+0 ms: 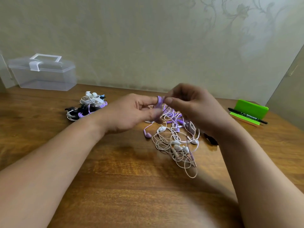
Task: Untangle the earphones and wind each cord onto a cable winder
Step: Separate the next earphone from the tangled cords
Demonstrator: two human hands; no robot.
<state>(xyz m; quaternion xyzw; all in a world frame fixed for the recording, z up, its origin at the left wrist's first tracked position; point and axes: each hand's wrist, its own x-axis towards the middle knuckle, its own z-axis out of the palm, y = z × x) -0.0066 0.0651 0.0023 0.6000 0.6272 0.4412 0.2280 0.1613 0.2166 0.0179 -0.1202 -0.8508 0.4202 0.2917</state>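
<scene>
1. Purple coil (159, 100): a small bundle of purple cord, held above the table between both hands. Its long axis ran near upright, 12 to 6 o'clock. Whether a winder sat inside it could not be told.
2. Left hand (131, 112): at 9 o'clock of the coil, with thumb and fingers curled onto its lower part. The fingertips were blurred.
3. Right hand (190, 104): at 3 o'clock of the coil, with thumb and forefinger pinching its top. The hands were close together and equally near the coil.
4. Loose cord (172, 115): purple slack fell from the coil toward 5 o'clock, into the tangle. Judgement: the next turn would draw from that side, so the right hand was better placed to feed it.
5. Tangle (176, 142): pale and purple cords with earbuds, on the table at 6 o'clock of the right hand.
6. Black piece (211, 139): at 3 o'clock of the tangle, partly behind the right forearm. Its kind was unclear.
7. Wound pile (87, 106): bundled sets at 9 o'clock of the left hand, well apart from it.
8. Box (42, 74): clear, with its lid shut, at 10 o'clock by the wall.
9. Green stand (251, 107) and pen (246, 116): at 3 o'clock, near the table edge.
10. Table (115, 170): brown wood, bearing all of the above.
</scene>
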